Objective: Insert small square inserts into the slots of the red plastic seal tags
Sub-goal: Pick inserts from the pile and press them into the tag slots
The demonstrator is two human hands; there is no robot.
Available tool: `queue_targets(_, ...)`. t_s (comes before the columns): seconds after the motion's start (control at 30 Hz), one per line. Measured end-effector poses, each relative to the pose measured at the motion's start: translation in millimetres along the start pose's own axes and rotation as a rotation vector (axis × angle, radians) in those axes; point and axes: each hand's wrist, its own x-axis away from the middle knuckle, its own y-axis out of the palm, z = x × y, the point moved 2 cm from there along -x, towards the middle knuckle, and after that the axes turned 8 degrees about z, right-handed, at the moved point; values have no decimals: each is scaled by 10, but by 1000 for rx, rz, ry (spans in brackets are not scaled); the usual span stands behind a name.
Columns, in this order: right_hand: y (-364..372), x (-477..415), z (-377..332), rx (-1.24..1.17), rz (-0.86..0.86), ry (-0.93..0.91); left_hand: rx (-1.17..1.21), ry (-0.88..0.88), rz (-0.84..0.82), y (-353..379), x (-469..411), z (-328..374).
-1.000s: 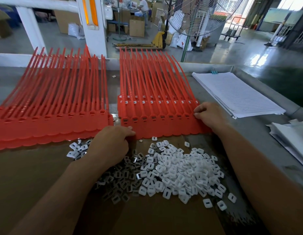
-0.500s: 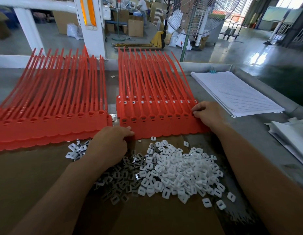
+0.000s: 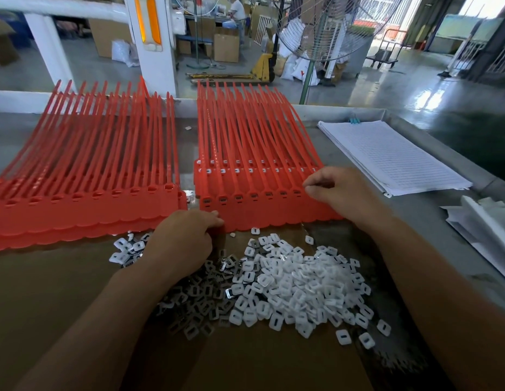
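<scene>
Two sheets of red seal tags lie side by side, a left sheet [image 3: 90, 210] and a right sheet [image 3: 259, 213], their straps pointing away from me. A heap of small white square inserts [image 3: 296, 286] lies in front of the right sheet, with darker metal-looking ones [image 3: 206, 294] beside it. My left hand [image 3: 186, 238] grips the front left corner of the right sheet, thumb on top. My right hand [image 3: 338, 190] hovers over the sheet's right end, fingers curled, thumb and forefinger tips close together. Nothing shows between them.
The inserts lie on a brown cardboard sheet [image 3: 48, 292] on the grey table. A stack of lined paper [image 3: 386, 156] sits to the right, with more white papers [image 3: 485, 227] at the right edge. A standing fan [image 3: 307, 80] rises behind the table.
My right hand has lifted slightly off the right end of the sheet and its thumb and forefinger now show. My left hand stays at the sheet's front left corner.
</scene>
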Motion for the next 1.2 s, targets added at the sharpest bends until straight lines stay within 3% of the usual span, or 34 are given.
queue_targets(0.17, 232, 344, -470, 86, -351, -170, -21, 6, -3, 4, 3, 6)
queue_targets(0.37, 553, 567, -724, 165, -523, -385, -20, 23, -2, 6, -2, -2)
queue_targets(0.53, 695, 597, -724, 239, -553, -409, -22, 30, -9, 5, -7, -2)
queue_targets(0.77, 697, 610, -701, 148, -526, -388, -13, 38, -14, 13, -7, -14)
queue_targets(1.2, 380, 408, -460, 14, -320, -172, -27, 15, -10, 6, 7, -6)
